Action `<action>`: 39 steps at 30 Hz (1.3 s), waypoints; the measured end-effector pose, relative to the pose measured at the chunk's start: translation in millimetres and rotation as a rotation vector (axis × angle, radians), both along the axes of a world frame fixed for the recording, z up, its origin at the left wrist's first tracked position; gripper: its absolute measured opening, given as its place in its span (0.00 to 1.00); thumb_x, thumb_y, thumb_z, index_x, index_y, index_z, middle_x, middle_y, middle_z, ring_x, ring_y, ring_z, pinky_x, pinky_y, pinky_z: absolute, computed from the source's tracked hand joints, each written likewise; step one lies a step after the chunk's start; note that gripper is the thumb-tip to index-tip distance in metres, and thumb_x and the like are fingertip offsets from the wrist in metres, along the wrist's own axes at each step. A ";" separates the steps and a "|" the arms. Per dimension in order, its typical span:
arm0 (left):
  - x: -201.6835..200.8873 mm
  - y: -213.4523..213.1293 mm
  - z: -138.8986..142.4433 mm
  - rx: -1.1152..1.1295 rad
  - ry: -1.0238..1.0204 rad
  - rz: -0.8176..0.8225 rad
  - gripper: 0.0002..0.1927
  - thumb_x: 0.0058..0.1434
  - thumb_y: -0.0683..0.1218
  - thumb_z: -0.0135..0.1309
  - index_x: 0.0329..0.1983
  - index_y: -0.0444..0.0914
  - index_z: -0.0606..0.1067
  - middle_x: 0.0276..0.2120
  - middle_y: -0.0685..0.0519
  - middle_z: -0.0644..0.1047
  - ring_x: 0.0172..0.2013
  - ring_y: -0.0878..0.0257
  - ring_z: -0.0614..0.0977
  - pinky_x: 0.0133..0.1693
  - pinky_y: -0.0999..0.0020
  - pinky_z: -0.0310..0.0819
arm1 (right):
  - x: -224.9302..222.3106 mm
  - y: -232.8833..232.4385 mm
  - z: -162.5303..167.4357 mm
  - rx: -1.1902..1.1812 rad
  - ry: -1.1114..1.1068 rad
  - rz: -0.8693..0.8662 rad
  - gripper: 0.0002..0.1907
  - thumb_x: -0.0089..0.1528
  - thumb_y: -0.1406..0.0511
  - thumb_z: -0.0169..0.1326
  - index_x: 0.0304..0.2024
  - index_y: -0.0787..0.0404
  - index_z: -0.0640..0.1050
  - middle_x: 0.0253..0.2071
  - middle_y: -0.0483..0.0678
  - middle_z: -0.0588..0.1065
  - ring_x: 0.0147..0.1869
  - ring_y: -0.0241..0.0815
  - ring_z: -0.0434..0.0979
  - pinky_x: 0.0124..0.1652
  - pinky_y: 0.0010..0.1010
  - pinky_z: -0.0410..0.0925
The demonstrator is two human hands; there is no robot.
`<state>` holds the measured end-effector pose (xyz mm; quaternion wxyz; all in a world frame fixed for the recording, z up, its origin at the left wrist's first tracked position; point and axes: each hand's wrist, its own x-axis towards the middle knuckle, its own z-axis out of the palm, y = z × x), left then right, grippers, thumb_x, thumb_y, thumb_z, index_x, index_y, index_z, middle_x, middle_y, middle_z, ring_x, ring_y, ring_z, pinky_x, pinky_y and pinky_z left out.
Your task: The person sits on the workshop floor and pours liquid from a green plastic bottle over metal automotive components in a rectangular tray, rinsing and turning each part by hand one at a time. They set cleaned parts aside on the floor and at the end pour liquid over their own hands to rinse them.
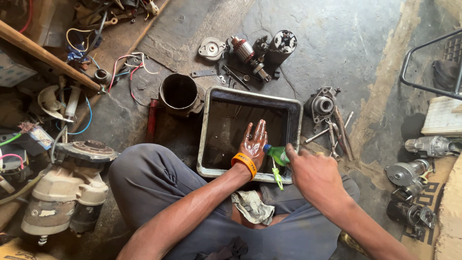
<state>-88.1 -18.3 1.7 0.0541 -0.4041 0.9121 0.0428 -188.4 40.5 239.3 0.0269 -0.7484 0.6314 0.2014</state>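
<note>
My left hand is held flat, fingers apart, over a metal tray of dark liquid; white streaks lie on the back of the hand. An orange wristband circles that wrist. My right hand grips a small green squeeze bottle with a blue tip, tilted toward the left hand. A dirty rag lies on my lap between my knees.
Beyond the tray lie starter motor parts, a round cover and a dark cylinder housing. Spanners and a casting sit right of the tray. A large motor stands at left; several small motors at right.
</note>
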 end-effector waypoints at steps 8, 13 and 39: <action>-2.0 1.2 -3.2 -0.089 0.086 0.003 0.29 0.71 0.48 0.35 0.73 0.30 0.57 0.76 0.37 0.47 0.77 0.49 0.42 0.73 0.43 0.28 | -2.4 -6.1 -2.1 0.050 0.047 -0.054 0.27 0.62 0.64 0.50 0.65 0.58 0.69 0.35 0.52 0.78 0.32 0.51 0.83 0.30 0.42 0.74; -0.9 1.2 1.4 -0.044 0.080 0.014 0.31 0.67 0.47 0.37 0.73 0.31 0.58 0.76 0.37 0.47 0.77 0.50 0.41 0.72 0.45 0.27 | -1.2 -1.4 -5.9 -0.006 0.058 0.045 0.29 0.59 0.67 0.50 0.64 0.58 0.70 0.36 0.52 0.79 0.31 0.51 0.83 0.29 0.41 0.74; -0.1 -2.5 13.2 0.022 0.222 0.133 0.38 0.67 0.47 0.40 0.79 0.38 0.44 0.78 0.44 0.40 0.77 0.49 0.40 0.73 0.49 0.29 | -21.4 -9.1 -0.4 0.041 0.067 -0.042 0.22 0.63 0.65 0.48 0.62 0.55 0.71 0.32 0.51 0.79 0.31 0.52 0.83 0.30 0.45 0.74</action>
